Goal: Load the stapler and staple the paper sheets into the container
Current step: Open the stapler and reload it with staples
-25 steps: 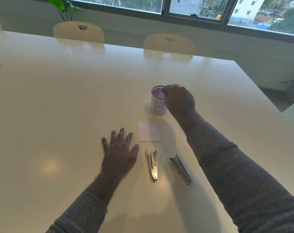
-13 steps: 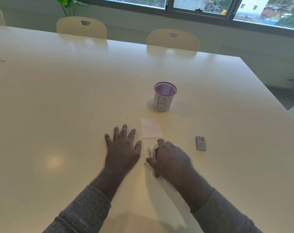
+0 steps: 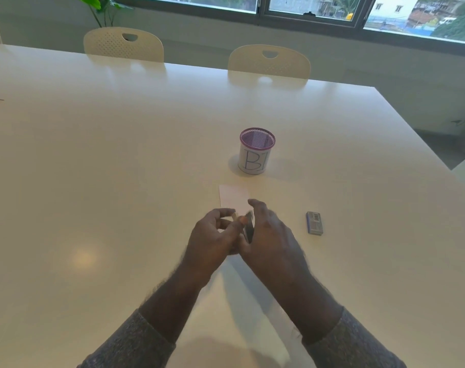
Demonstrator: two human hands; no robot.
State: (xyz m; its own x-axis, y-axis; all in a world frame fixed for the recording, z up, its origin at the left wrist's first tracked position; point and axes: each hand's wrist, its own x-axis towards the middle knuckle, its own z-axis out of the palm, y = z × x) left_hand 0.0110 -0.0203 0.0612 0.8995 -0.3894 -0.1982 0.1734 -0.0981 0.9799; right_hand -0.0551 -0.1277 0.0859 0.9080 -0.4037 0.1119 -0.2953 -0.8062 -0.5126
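Both hands meet above the bench (image 3: 119,168), raised off its surface. The right hand (image 3: 272,235) clamps its grip around the stapler (image 3: 249,227); the left hand (image 3: 212,235) pinches its near end. Beyond lie the paper sheets (image 3: 232,197), the container (image 3: 256,151) farther back, and a staple box (image 3: 315,222) to the right.

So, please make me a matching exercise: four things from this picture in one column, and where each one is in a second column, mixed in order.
Things
1. stapler
2. mesh container
3. staple box
4. paper sheet

Places
A. on the table, right of the hands
B. lying flat between the container and the hands
C. held between the left hand and the right hand
D. standing farthest from the person, marked with a letter B

Pairs: 1-C, 2-D, 3-A, 4-B
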